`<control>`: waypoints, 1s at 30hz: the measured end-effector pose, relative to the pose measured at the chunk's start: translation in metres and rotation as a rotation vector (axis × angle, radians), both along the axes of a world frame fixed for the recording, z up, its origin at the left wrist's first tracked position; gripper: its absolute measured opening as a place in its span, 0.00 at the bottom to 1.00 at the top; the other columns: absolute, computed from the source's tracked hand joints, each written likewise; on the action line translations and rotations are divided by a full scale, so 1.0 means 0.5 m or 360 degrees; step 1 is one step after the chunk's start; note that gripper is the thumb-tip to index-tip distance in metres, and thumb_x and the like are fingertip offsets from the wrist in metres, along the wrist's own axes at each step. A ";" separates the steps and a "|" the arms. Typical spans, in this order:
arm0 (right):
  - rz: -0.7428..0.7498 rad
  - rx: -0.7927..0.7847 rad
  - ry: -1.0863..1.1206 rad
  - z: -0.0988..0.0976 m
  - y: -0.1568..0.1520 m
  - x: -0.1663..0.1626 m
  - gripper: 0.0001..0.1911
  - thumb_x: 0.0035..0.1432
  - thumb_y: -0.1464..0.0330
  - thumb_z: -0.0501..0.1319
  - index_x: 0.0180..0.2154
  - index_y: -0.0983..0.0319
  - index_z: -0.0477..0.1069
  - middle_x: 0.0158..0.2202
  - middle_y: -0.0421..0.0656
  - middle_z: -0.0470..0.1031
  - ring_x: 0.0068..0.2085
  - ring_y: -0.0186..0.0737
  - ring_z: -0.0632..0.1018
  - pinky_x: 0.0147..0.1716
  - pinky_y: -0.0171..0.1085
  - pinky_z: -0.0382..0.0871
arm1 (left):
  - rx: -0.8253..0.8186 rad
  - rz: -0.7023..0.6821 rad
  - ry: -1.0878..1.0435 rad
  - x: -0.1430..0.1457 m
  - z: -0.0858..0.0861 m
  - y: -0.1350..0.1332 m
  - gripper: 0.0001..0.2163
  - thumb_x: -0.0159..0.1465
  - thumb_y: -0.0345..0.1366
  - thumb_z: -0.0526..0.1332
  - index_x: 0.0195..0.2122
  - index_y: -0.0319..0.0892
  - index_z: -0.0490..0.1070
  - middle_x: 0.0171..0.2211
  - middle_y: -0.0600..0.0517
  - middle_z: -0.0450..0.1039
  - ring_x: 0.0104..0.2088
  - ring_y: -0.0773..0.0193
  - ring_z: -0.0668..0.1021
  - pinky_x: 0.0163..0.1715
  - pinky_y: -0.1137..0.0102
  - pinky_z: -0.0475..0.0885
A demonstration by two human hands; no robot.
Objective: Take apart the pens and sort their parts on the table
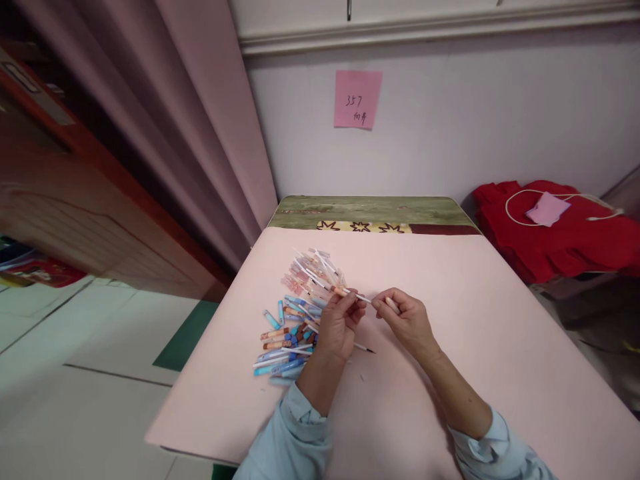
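Note:
Both of my hands are closed over the middle of the pink-covered table. My left hand (340,327) pinches a small orange-brown pen barrel (339,291). A thin white pen refill (365,299) runs from it across to the fingertips of my right hand (410,325), which pinch its end. A short beige pen piece (393,305) also shows between the right fingers. Left of my hands lie blue pen parts (286,367), brown-and-orange pen parts (275,335) and clear pinkish tubes (296,283) with white refills. Another refill with a dark tip (369,349) lies beneath my left hand, partly hidden.
The pink table cover (500,373) reaches toward a green wood-patterned strip (310,208) by the wall. A pink note (357,100) is stuck on the wall. Red cloth (590,240) with a cord lies at right; a curtain (215,120) and wooden door (100,200) stand left.

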State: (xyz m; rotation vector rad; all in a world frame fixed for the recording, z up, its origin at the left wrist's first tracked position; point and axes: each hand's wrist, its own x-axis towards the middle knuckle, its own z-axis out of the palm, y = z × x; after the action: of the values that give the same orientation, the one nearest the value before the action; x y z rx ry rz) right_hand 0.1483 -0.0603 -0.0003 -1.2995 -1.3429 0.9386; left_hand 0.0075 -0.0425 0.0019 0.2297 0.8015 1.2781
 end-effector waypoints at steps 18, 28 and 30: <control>-0.0500 -0.0057 0.0846 -0.014 0.023 0.012 0.15 0.55 0.55 0.64 0.33 0.59 0.67 0.20 0.33 0.66 0.20 0.30 0.63 0.20 0.31 0.55 | 0.0026 0.0475 -0.0028 -0.032 0.003 0.028 0.05 0.55 0.26 0.69 0.31 0.37 0.73 0.25 0.55 0.76 0.25 0.73 0.78 0.27 0.80 0.73; -0.0335 -0.0085 0.0804 -0.002 0.016 0.000 0.11 0.54 0.60 0.64 0.34 0.61 0.67 0.26 0.38 0.74 0.22 0.30 0.68 0.24 0.32 0.61 | 0.0058 0.0496 -0.0010 -0.032 0.006 0.029 0.05 0.56 0.27 0.68 0.32 0.37 0.73 0.25 0.55 0.75 0.25 0.74 0.78 0.27 0.81 0.73; -0.0310 -0.0088 0.0762 -0.002 0.016 0.001 0.12 0.54 0.60 0.64 0.34 0.60 0.67 0.25 0.39 0.74 0.22 0.31 0.68 0.24 0.32 0.61 | 0.0061 0.0497 -0.0003 -0.032 0.006 0.029 0.06 0.56 0.27 0.69 0.31 0.37 0.72 0.26 0.56 0.75 0.26 0.74 0.78 0.28 0.81 0.73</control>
State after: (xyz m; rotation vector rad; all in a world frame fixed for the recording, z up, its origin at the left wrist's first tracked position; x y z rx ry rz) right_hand 0.1487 -0.0524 -0.0013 -1.1297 -0.8120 1.0714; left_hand -0.0087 -0.0282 0.0047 0.1370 0.8336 1.5876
